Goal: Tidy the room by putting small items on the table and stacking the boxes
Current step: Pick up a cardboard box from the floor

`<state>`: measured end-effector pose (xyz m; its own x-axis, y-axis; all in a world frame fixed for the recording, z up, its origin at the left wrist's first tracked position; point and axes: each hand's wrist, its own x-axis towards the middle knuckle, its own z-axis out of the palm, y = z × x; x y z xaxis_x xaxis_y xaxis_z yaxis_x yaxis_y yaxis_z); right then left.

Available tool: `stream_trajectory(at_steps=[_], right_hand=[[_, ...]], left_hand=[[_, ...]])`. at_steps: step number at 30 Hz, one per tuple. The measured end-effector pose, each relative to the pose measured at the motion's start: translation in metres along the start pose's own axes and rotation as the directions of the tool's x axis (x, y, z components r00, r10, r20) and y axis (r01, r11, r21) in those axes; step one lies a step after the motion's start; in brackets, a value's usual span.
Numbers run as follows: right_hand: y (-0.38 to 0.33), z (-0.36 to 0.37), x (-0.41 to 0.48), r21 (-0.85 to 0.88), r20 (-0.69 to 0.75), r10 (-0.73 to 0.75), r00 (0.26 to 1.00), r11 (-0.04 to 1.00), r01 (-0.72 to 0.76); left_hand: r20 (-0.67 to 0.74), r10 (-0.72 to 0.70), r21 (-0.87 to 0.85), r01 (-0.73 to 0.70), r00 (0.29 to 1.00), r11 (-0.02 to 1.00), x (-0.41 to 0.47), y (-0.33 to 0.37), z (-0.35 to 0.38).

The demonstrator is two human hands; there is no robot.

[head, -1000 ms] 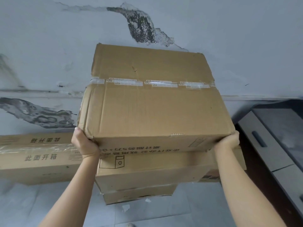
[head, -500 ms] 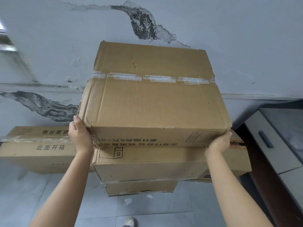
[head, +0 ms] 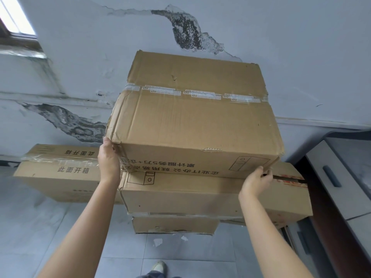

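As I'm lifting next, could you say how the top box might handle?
Probably bulky: the left hand and right hand flank the top box. Its crumpled corners suggest soft walls. Resting flat on the lower box, it should slide, not roll.
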<state>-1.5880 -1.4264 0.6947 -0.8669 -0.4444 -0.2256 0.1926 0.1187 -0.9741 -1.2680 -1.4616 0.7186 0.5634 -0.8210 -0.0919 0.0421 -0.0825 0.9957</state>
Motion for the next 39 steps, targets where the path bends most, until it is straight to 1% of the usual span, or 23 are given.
stream_trajectory(at_steps=[5, 7, 10, 12, 14, 16, 18, 19, 20, 22, 24, 26, 28, 29, 31, 33, 35, 36, 37, 38, 39], right_hand=[[0.011, -0.004, -0.038, -0.05, 0.117, 0.027, 0.993, 0.999, -0.021], [0.019, -0.006, -0.056, -0.097, 0.204, 0.054, 0.978, 0.995, -0.035], [0.027, -0.006, -0.083, -0.181, 0.378, 0.084, 0.922, 0.983, -0.015], [0.033, -0.004, -0.099, -0.24, 0.5, 0.107, 0.859, 0.971, 0.019], [0.044, -0.002, -0.112, -0.289, 0.629, 0.117, 0.769, 0.953, 0.092], [0.064, 0.0, -0.123, -0.345, 0.761, 0.147, 0.632, 0.916, 0.202], [0.088, -0.001, -0.132, -0.425, 0.844, 0.256, 0.472, 0.856, 0.296], [0.099, -0.003, -0.137, -0.47, 0.858, 0.329, 0.393, 0.813, 0.344], [0.107, -0.006, -0.141, -0.503, 0.858, 0.398, 0.324, 0.774, 0.384], [0.121, -0.012, -0.149, -0.529, 0.847, 0.482, 0.223, 0.726, 0.439], [0.135, -0.022, -0.157, -0.509, 0.849, 0.505, 0.155, 0.702, 0.498], [0.15, -0.033, -0.168, -0.473, 0.847, 0.524, 0.087, 0.67, 0.572], [0.163, -0.046, -0.185, -0.431, 0.832, 0.554, 0.023, 0.621, 0.654], [0.168, -0.053, -0.196, -0.409, 0.82, 0.572, -0.015, 0.605, 0.683], [0.172, -0.066, -0.221, -0.344, 0.791, 0.601, -0.112, 0.589, 0.732], [0.172, -0.074, -0.246, -0.254, 0.762, 0.609, -0.22, 0.594, 0.763], [0.173, -0.083, -0.272, -0.157, 0.721, 0.61, -0.328, 0.605, 0.78], [0.173, -0.087, -0.284, -0.112, 0.698, 0.615, -0.368, 0.601, 0.791], [0.173, -0.093, -0.296, -0.076, 0.675, 0.62, -0.399, 0.597, 0.799], [0.174, -0.098, -0.308, -0.05, 0.657, 0.623, -0.424, 0.597, 0.801], [0.177, -0.104, -0.32, -0.027, 0.641, 0.626, -0.444, 0.597, 0.802]], left_hand=[[-0.025, -0.039, 0.019, 0.04, 0.999, 0.999, -0.015, -0.014, -0.013], [-0.026, -0.066, 0.024, 0.066, 0.997, 0.997, -0.025, -0.02, -0.02], [-0.037, -0.119, 0.031, 0.12, 0.992, 0.992, -0.044, -0.031, -0.036], [-0.045, -0.161, 0.039, 0.163, 0.986, 0.986, -0.06, -0.043, -0.049], [-0.023, -0.221, 0.078, 0.222, 0.975, 0.972, -0.079, -0.058, -0.062], [0.016, -0.324, 0.148, 0.319, 0.946, 0.936, -0.101, -0.075, -0.076], [0.041, -0.456, 0.248, 0.433, 0.889, 0.867, -0.125, -0.092, -0.089], [0.039, -0.501, 0.287, 0.47, 0.865, 0.835, -0.137, -0.1, -0.096], [0.024, -0.521, 0.3, 0.491, 0.853, 0.818, -0.149, -0.105, -0.104], [-0.051, -0.514, 0.246, 0.509, 0.856, 0.824, -0.172, -0.109, -0.119], [-0.165, -0.504, 0.159, 0.527, 0.848, 0.835, -0.195, -0.111, -0.133], [-0.257, -0.515, 0.096, 0.552, 0.817, 0.828, -0.226, -0.115, -0.148], [-0.348, -0.553, 0.038, 0.6, 0.758, 0.799, -0.265, -0.125, -0.166], [-0.406, -0.571, -0.006, 0.622, 0.714, 0.783, -0.286, -0.13, -0.177], [-0.527, -0.602, -0.138, 0.639, 0.6, 0.757, -0.327, -0.136, -0.201], [-0.64, -0.608, -0.284, 0.592, 0.469, 0.755, -0.36, -0.137, -0.226], [-0.727, -0.598, -0.407, 0.49, 0.337, 0.771, -0.386, -0.138, -0.251], [-0.748, -0.598, -0.448, 0.445, 0.288, 0.775, -0.396, -0.138, -0.261], [-0.757, -0.6, -0.474, 0.413, 0.259, 0.777, -0.404, -0.138, -0.27], [-0.754, -0.608, -0.494, 0.395, 0.248, 0.774, -0.412, -0.139, -0.276], [-0.74, -0.624, -0.511, 0.392, 0.252, 0.765, -0.418, -0.14, -0.28]])
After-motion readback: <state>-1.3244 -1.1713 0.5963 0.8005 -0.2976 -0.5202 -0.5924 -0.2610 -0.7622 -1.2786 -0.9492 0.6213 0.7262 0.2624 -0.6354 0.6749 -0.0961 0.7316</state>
